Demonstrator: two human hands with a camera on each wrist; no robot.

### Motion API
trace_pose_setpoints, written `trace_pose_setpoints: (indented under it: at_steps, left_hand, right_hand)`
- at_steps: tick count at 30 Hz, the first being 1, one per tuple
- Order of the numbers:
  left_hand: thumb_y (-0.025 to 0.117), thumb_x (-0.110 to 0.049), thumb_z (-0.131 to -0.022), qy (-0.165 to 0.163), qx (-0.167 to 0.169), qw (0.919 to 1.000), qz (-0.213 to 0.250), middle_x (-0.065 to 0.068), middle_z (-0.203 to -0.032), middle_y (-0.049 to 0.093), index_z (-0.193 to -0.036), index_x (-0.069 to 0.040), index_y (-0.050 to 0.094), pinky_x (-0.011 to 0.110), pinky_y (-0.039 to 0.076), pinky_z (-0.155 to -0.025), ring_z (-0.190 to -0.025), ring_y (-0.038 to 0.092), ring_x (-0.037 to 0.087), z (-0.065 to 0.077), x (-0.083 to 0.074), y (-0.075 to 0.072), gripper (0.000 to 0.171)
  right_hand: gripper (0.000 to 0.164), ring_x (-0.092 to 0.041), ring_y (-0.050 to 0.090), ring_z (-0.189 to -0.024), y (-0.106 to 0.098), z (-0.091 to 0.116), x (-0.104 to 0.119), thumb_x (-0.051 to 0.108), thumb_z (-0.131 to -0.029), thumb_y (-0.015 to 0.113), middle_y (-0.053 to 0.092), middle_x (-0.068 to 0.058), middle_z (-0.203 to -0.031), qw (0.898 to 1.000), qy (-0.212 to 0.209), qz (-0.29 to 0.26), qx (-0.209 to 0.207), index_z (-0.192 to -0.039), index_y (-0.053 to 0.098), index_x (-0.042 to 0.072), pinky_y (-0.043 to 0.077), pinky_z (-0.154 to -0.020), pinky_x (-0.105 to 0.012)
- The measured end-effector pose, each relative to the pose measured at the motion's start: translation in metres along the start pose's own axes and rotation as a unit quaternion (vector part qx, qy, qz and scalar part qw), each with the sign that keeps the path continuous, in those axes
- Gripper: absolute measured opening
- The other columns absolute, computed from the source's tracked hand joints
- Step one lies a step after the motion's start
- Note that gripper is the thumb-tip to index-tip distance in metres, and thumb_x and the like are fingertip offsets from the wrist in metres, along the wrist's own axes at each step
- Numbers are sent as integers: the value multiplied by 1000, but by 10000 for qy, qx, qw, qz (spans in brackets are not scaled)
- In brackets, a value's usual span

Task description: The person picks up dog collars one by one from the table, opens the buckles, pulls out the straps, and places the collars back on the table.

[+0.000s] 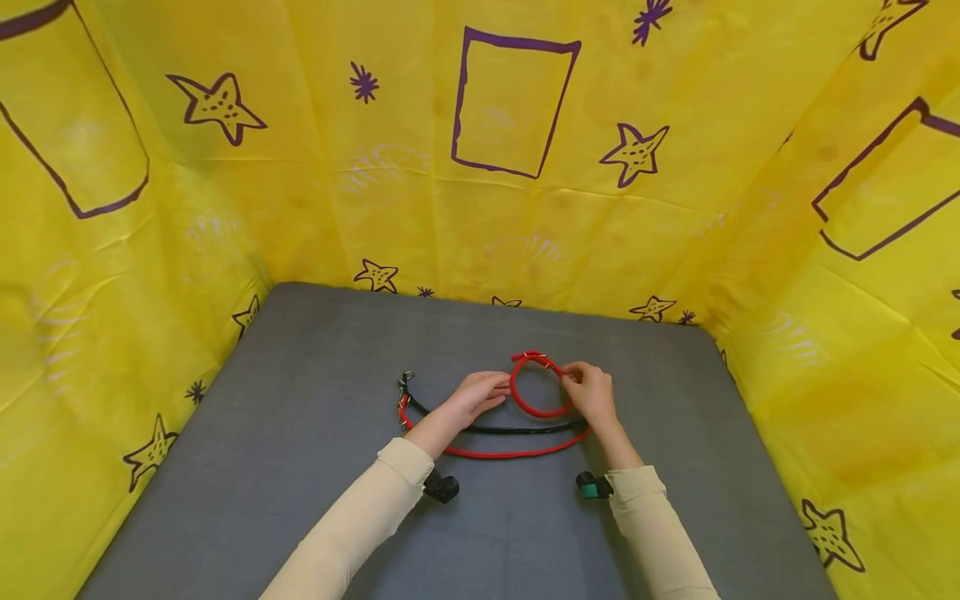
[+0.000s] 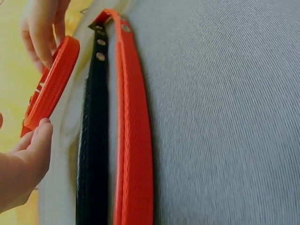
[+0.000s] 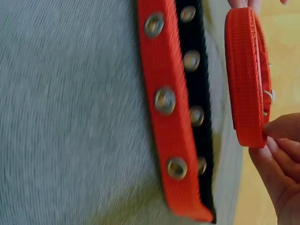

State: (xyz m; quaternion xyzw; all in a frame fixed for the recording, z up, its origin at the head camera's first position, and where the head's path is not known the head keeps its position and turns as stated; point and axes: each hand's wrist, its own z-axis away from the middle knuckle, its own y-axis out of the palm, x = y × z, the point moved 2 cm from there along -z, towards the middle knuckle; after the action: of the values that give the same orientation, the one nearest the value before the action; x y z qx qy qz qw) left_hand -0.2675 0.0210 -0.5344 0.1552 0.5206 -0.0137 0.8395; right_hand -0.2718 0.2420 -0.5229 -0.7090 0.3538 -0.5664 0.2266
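Note:
A red collar (image 1: 540,411), buckled into a ring, stands raised between the two hands. My left hand (image 1: 480,396) pinches its left side; in the left wrist view the thumb (image 2: 44,131) presses on the webbing. On the opposite side, my right hand (image 1: 591,392) grips the band between thumb and fingers, as the right wrist view shows closely. Just below the ring, a black strap (image 1: 525,431) and a red strap (image 1: 502,456) lie in curves side by side, meeting at both ends. Metal eyelets (image 3: 165,100) run along the red strap. Metal hardware (image 1: 405,383) sits at the left end.
A grey table surface (image 1: 315,483) lies under everything. Yellow cloth walls (image 1: 405,208) with purple drawings of stars and frames rise at the back and both sides. Black wrist devices (image 1: 441,487) are worn near the cuffs of the beige sleeves (image 1: 352,525).

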Motion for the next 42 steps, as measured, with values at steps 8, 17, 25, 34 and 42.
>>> trace_pose_setpoints:
  at_steps: [8,17,25,34,42]
  left_hand:
    - [59,-15,-98,425,-137,9987,-245,23,-126,59,-132,7,54,43,45,-101,-111,60,29,17,-11,-16,41]
    - [70,-17,-91,1049,-515,9927,-286,16,-117,65,-126,3,61,40,53,-90,-117,57,36,27,-13,-33,41]
    - [73,-11,-88,1219,-562,9906,-259,8,-102,69,-122,1,64,40,55,-85,-115,57,41,32,-16,-40,37]
    - [75,-8,-86,1655,-604,9830,-522,7,-99,68,-115,-1,67,40,57,-78,-87,67,18,36,-20,-47,31]
    - [73,-5,-87,2129,-623,9722,-748,11,-101,68,-115,0,67,54,51,-88,-89,66,16,40,-16,-58,29]
  right_hand:
    - [12,-20,68,-74,0,4,24,5,-82,69,73,-7,-81,9988,-103,-459,-143,-91,76,4,53,-66,-31]
    - [11,-16,68,-74,0,16,50,2,-81,73,72,-3,-82,9866,-1106,-977,-691,-90,76,6,50,-60,-23]
    - [11,-16,68,-75,-1,24,59,2,-81,73,72,-3,-84,9753,-1570,-1218,-959,-91,75,7,57,-59,-39]
    - [13,-19,68,-79,3,28,56,3,-83,76,72,-4,-88,9639,-1744,-1770,-955,-95,75,8,55,-63,-19]
    - [18,-15,65,-85,10,29,56,-1,-82,76,69,-4,-92,9595,-1471,-2380,-339,-97,73,9,57,-67,-23]
